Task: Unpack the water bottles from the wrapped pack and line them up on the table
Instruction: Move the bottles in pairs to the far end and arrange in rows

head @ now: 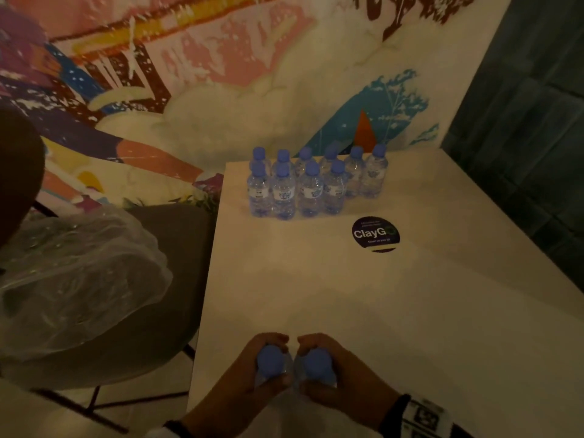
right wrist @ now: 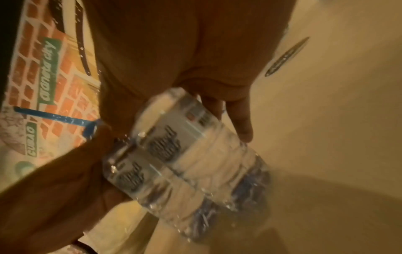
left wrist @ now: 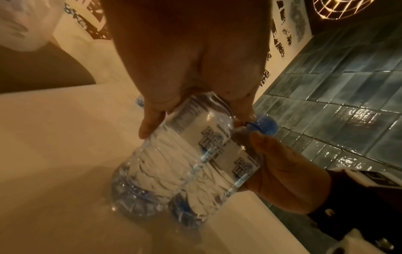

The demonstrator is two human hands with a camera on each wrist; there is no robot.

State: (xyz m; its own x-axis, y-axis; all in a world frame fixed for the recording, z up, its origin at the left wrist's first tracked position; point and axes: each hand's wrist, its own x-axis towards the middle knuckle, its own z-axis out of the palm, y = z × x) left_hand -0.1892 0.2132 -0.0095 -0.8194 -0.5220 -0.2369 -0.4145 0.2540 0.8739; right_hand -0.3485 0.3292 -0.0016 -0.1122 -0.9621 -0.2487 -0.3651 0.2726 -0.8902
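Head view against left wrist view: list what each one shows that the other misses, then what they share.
Only the head view shows the far cluster of bottles standing upright and the empty plastic wrap on the chair. Only the left wrist view shows the printed bottle labels and a lit wire lamp. Both show the left hand and right hand each gripping a bottle, side by side.

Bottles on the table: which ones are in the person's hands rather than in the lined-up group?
The two bottles at the near edge, one in the left hand and one in the right hand; the group stands untouched by the wall.
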